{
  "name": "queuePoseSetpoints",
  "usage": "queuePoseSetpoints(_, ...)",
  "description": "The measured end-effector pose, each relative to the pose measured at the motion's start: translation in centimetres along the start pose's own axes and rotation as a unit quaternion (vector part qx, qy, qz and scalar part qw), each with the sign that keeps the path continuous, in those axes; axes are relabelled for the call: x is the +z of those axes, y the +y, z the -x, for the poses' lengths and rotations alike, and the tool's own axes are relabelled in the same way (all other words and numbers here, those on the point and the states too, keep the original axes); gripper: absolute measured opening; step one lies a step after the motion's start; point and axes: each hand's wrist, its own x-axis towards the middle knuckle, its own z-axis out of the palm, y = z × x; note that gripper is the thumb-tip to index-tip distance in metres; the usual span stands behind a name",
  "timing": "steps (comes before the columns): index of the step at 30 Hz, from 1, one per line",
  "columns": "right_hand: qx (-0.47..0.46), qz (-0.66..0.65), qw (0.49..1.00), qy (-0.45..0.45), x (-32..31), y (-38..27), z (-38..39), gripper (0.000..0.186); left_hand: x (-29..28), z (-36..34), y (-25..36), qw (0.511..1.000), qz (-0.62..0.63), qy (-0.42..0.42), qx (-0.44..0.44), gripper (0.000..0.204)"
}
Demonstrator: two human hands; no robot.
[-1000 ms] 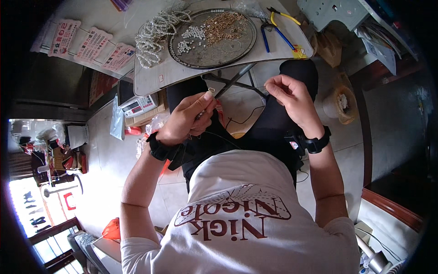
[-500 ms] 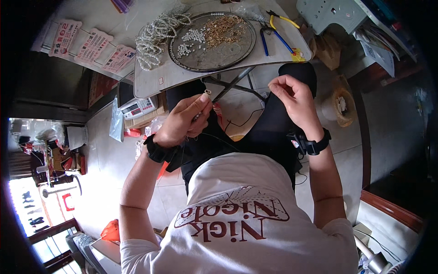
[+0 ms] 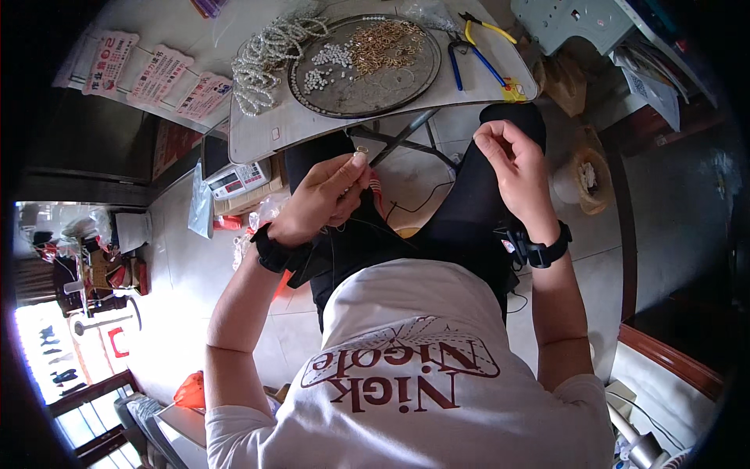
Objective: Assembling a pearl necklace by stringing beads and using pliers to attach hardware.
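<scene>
Head: blue pliers (image 3: 455, 67) beside tray (image 3: 353, 99)

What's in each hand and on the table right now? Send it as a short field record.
left hand: pinching a small gold-coloured loop
right hand: raised, fingers curled; any fine thread there can't be made out
round tray: loose white beads, small gold-coloured pieces
left of tray: white bead strands
right of tray: blue-handled pliers, yellow-handled pliers

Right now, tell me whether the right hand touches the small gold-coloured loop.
Apart: the head view shows floor between the right hand and the gold-coloured loop, which sits at the left hand.
</scene>
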Motion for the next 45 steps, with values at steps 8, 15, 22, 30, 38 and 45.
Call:
queuePoseSetpoints(8,0.046,-0.112,0.993,0.0,-1.8,1.0,0.5,0.014,-3.9,-2.4,-1.5,0.948,0.282,0.136,0.051,0.027)
queuePoseSetpoints(15,0.107,-0.12,0.981,0.107,-4.5,2.7,1.2,0.013,-14.0,-4.3,2.5,0.927,0.238,0.181,0.225,0.03)
queuePoseSetpoints(22,0.168,-0.094,0.979,0.07,-5.1,3.2,1.3,0.014,-27.5,-14.5,11.0,0.925,0.113,0.269,0.245,0.042)
queuePoseSetpoints(30,0.028,0.04,0.997,0.052,-2.0,0.2,0.0,0.004,-3.9,-9.0,10.1,0.896,-0.261,0.109,0.341,0.03)
queuePoseSetpoints(38,-0.054,0.011,0.997,0.046,0.8,-4.0,-2.5,0.008,6.3,-6.3,3.2,0.945,-0.144,0.06,0.286,0.025)
queuePoseSetpoints(45,-0.043,-0.028,0.997,0.059,2.3,-4.6,-1.4,0.01,8.5,-4.3,1.4,0.921,-0.112,0.174,0.33,0.016)
